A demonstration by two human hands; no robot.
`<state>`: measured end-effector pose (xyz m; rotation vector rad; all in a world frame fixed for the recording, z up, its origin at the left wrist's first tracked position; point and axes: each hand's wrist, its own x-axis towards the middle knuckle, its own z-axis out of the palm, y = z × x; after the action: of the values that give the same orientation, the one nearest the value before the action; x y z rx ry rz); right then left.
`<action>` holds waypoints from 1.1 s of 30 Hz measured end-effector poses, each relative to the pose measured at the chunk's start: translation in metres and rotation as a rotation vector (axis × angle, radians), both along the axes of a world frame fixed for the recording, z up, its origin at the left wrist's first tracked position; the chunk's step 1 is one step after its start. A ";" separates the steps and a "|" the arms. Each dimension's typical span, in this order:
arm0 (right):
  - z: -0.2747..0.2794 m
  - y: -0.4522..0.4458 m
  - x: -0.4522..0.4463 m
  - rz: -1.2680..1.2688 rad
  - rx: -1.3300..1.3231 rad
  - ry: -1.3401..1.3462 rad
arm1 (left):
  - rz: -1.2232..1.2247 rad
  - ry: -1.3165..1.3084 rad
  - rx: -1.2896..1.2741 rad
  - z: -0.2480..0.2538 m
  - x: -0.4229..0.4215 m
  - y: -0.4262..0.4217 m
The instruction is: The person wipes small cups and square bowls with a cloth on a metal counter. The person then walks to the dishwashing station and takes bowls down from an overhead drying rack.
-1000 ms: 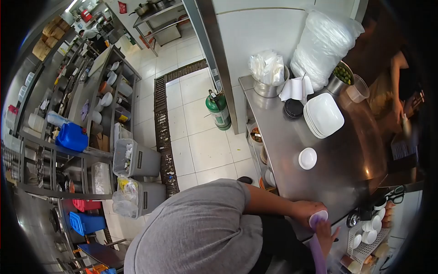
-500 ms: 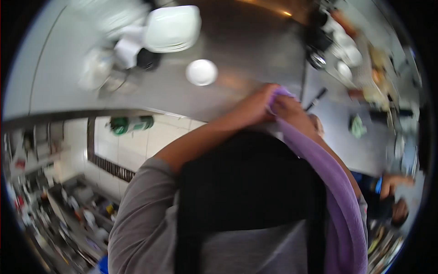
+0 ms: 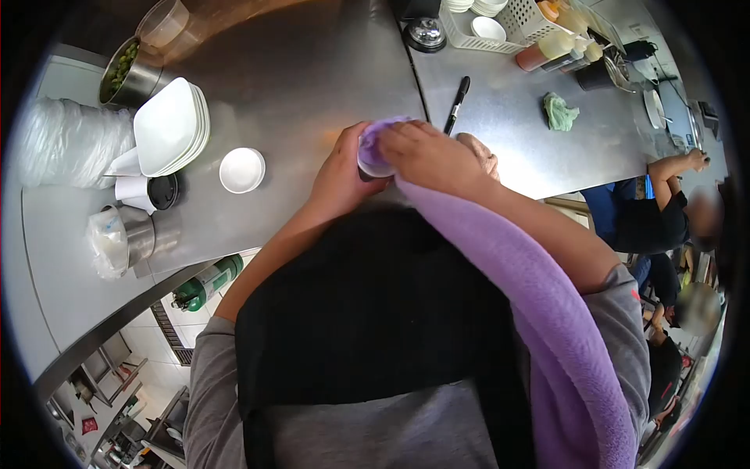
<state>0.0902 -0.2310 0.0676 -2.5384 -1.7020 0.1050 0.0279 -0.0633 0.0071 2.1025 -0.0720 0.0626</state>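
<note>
My left hand (image 3: 341, 173) is wrapped round a small white bowl (image 3: 366, 166) above the edge of the steel table. The fingers of my right hand (image 3: 432, 158) press the end of a purple cloth (image 3: 500, 234) into the bowl. From there the cloth runs back over my right forearm and down my right side. To the left on the table stand small white bowls (image 3: 242, 170), one inside another. Beyond my right hand lies a black marker (image 3: 458, 103), with a brown crumpled cloth (image 3: 479, 153) near my right wrist.
Square white dishes (image 3: 169, 129), a black lid (image 3: 163, 191) and a metal pot of green pieces (image 3: 129, 74) stand at the left. A bell (image 3: 426, 34), a white basket (image 3: 476, 39), sauce bottles (image 3: 547, 51) and a green cloth (image 3: 560, 112) are farther right. People stand at the far right.
The view has swung round towards the right part of the table, and the table items now appear at the left. Both hands still hold the bowl and the purple cloth.
</note>
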 end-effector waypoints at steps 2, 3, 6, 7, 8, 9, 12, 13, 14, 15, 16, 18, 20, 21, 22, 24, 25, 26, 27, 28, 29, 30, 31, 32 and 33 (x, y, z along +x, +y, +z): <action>-0.026 0.004 -0.010 0.028 0.128 -0.060 | -0.009 -0.031 -0.008 -0.004 0.002 0.004; -0.028 0.009 -0.016 0.053 0.261 -0.110 | -0.020 -0.053 -0.012 -0.007 0.001 0.007; -0.015 -0.003 0.001 0.088 0.191 0.294 | -0.034 -0.088 0.050 -0.015 0.000 0.009; -0.010 -0.009 0.010 0.150 0.139 0.570 | -0.028 -0.090 0.051 -0.008 0.001 0.008; -0.007 -0.020 0.009 -0.046 0.269 0.729 | 0.010 -0.080 0.047 0.001 0.000 0.006; -0.004 -0.028 0.010 -0.031 0.261 0.726 | 0.055 -0.071 0.041 0.010 0.001 0.006; -0.011 -0.054 0.011 -0.709 0.660 1.002 | -0.102 -0.368 0.441 0.026 -0.003 0.016; -0.008 -0.054 0.008 -0.957 0.791 1.256 | -0.078 -0.360 0.449 0.024 -0.005 0.020; 0.005 -0.056 0.006 -1.074 0.788 1.237 | -0.173 -0.388 0.505 0.020 -0.007 0.023; -0.004 -0.066 0.008 -1.200 0.899 1.369 | -0.273 -0.413 0.561 0.017 -0.010 0.027; -0.016 -0.075 0.009 -1.215 0.940 1.396 | -0.257 -0.401 0.570 0.018 -0.011 0.028; -0.025 -0.076 0.009 -1.223 0.977 1.435 | -0.234 -0.417 0.528 0.021 -0.010 0.023; -0.025 -0.071 0.007 -1.150 1.095 1.346 | -0.172 -0.413 0.514 0.026 -0.008 0.020; -0.021 -0.064 0.005 -1.146 1.092 1.352 | -0.116 -0.418 0.492 0.028 -0.006 0.018; -0.014 -0.052 0.000 -1.045 1.221 1.207 | -0.112 -0.415 0.495 0.031 -0.004 0.015; 0.002 -0.027 -0.011 -0.891 1.338 0.946 | 0.128 -0.249 0.136 0.035 -0.002 0.011; 0.014 -0.017 -0.016 -0.857 1.203 0.882 | 0.128 -0.248 0.137 0.036 -0.001 0.010; 0.008 -0.017 -0.014 -0.725 1.083 0.691 | 0.079 -0.310 0.233 0.037 0.000 0.010; 0.005 -0.013 -0.011 -0.660 1.038 0.617 | 0.030 -0.373 0.328 0.037 0.000 0.009; 0.002 -0.009 -0.009 -0.595 0.998 0.541 | 0.029 -0.375 0.327 0.034 -0.002 0.010; -0.001 -0.006 -0.006 -0.532 0.963 0.464 | -0.087 -0.429 0.402 0.028 -0.005 0.012; -0.006 -0.005 -0.007 -0.629 1.033 0.624 | -0.203 -0.482 0.475 0.024 -0.008 0.013; -0.008 -0.004 -0.007 -0.725 1.096 0.788 | -0.199 -0.484 0.475 0.021 -0.010 0.015; -0.005 -0.006 -0.011 -0.788 1.170 0.987 | -0.213 -0.519 0.493 0.018 -0.012 0.015; -0.006 -0.008 -0.010 -0.785 1.164 0.990 | -0.227 -0.552 0.511 0.017 -0.014 0.016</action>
<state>0.0803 -0.2386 0.0613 -1.5500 -0.1682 0.1874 0.0138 -0.0471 0.0243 2.5079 -0.7216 0.5342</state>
